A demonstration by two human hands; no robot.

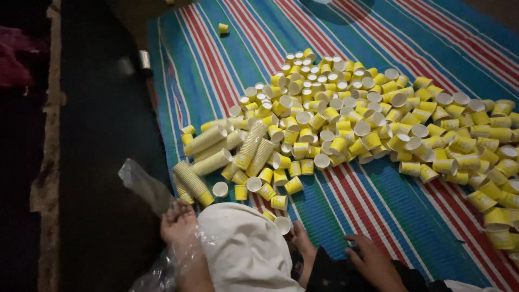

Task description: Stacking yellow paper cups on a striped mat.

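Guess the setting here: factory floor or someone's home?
Probably a home or small informal workspace, worked on the floor: a striped woven mat spread on it, a big loose heap of yellow paper cups with nested stacks, and a bare foot beside clear plastic bags.

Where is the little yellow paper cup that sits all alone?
In the head view, the lone yellow paper cup sits at the top left on the blue and red striped mat, apart from the big pile of yellow paper cups.
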